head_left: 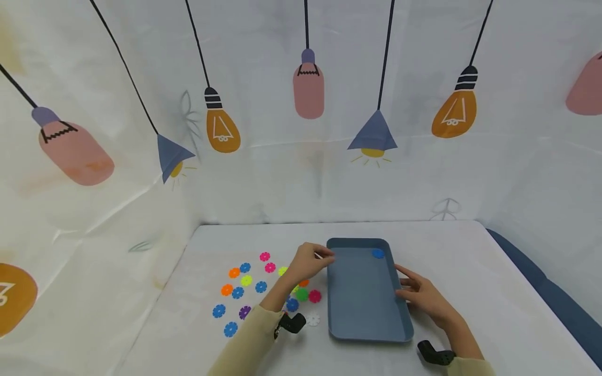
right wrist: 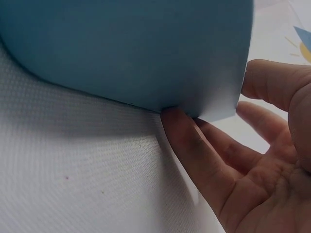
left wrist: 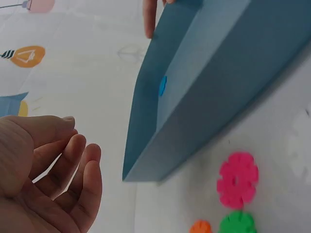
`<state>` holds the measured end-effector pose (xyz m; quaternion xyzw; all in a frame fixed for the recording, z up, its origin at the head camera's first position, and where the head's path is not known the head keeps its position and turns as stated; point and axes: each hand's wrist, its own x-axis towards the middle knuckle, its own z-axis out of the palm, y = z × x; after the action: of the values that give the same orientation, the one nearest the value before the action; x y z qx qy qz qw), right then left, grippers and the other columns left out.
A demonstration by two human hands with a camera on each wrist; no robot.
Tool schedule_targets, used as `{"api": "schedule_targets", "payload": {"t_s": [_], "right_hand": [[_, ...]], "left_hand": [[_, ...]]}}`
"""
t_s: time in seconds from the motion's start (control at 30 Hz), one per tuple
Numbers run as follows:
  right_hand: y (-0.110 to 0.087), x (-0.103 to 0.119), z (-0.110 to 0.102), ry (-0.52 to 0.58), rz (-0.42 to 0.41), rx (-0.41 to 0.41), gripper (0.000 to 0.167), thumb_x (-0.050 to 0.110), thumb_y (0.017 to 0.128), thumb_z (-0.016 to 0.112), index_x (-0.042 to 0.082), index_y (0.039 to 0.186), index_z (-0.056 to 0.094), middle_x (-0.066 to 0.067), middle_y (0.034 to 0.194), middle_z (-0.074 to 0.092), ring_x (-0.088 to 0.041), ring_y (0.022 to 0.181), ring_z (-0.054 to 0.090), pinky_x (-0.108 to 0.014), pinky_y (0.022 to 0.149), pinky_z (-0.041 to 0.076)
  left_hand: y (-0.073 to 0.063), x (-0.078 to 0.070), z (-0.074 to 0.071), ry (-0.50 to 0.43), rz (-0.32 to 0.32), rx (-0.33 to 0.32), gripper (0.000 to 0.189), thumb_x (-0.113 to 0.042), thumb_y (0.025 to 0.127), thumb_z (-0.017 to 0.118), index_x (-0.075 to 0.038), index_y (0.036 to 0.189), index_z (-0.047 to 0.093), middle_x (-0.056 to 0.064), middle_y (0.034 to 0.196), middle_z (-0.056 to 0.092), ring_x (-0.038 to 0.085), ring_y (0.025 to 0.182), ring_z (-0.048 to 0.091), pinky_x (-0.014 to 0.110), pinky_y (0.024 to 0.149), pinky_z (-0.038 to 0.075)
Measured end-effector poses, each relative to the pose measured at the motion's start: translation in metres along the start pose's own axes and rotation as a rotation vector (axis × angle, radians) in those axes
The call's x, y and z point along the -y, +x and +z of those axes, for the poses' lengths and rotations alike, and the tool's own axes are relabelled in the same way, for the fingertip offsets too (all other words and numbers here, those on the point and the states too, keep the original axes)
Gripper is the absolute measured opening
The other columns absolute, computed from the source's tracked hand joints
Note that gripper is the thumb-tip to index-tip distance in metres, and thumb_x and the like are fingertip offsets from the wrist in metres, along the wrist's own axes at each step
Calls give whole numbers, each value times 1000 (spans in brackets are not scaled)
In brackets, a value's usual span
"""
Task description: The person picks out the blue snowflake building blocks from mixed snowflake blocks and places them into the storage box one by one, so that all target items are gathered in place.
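Observation:
A blue-grey rectangular tray [head_left: 364, 297] lies on the white table, a blue flower-shaped disc [head_left: 378, 254] inside it near the far right corner. My left hand [head_left: 311, 261] hovers by the tray's upper left edge. In the left wrist view its fingers [left wrist: 90, 194] are loosely bent, with nothing visible between them and the thumb. On the opposite side, my right hand [head_left: 423, 297] holds the tray's right edge. The right wrist view has the thumb [right wrist: 272, 82] at the rim and fingertips [right wrist: 172, 116] at the bottom edge of the wall.
Left of the tray lie several loose flower discs, among them a pink one [head_left: 314, 296], a green one [head_left: 302, 294], a purple one [head_left: 244, 312] and a white one [head_left: 312, 318]. A cloth printed with lamps [head_left: 282, 183] hangs behind the table. Something dark blue [head_left: 541, 282] stands beyond the right edge.

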<state>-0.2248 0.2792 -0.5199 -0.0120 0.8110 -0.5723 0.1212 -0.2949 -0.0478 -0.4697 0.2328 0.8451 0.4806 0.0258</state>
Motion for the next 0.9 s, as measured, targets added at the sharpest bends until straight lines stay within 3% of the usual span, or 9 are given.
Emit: {"api": "schedule_targets", "payload": {"t_s": [0.47,0.9], "right_hand": [[-2,-3,-6,-2,20,-8,73,17,90,70,15,153,32,-32,139,43,-37,117,54,-43,82,55],[1,-4,-2,20,4,10,72,15,90,69,13,152,33,-33,138,43,-37,116,55,-44,82,55]], "left_hand": [[-34,21,-36,76,-109,78,22,-18,92,68,-1,105,74,-2,90,68,15,72,61,27,61,55],[-68,50,-61,139,-169,94,21,-18,90,70,-2,103,74,-1,90,68,16,78,61,27,67,54]]}}
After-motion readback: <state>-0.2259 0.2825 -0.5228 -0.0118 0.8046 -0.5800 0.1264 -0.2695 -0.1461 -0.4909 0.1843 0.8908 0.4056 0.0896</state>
